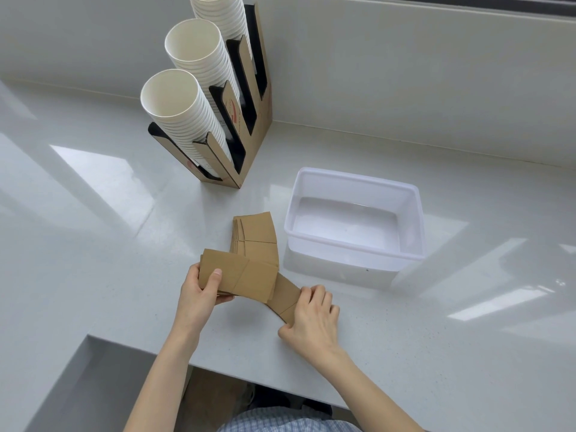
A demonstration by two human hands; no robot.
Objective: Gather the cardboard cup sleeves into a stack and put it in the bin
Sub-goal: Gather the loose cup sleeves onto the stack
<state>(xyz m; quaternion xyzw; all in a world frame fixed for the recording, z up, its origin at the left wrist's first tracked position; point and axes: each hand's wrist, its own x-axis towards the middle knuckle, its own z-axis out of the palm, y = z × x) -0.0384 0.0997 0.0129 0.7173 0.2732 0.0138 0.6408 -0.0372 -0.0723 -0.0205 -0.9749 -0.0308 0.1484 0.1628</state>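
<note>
A strip of checked cloth [290, 420] at the bottom edge is the person's clothing, cut off by the frame, and above it both forearms reach onto the pale counter [405, 353]. The right hand [314, 313] lies knuckles up on a single flat sleeve [285, 296], its fingers curled over the sleeve's near end and pressing or pinching it against the counter; how far the thumb gets under the edge cannot be made out. The left hand [202, 289] is clamped on a small held bundle [240, 275] of sleeves, thumb on top and fingers beneath, lifted a little and overlapping the far end of the single sleeve. Just beyond lies a fanned pile [255, 236] of more sleeves, flat on the counter and close beside the white plastic bin [411, 226], which stands empty to the right. The gathering step looks to be in hand and roughly half done: next the single sleeve needs sliding onto the bundle, then the fanned pile squaring up and joining it before anything goes into the bin. The number of sleeves in either group is too close-packed to count. Farthest back, a cardboard rack [249, 145] holds columns of white paper cups [184, 104], the rearmost column cut off at the top
</note>
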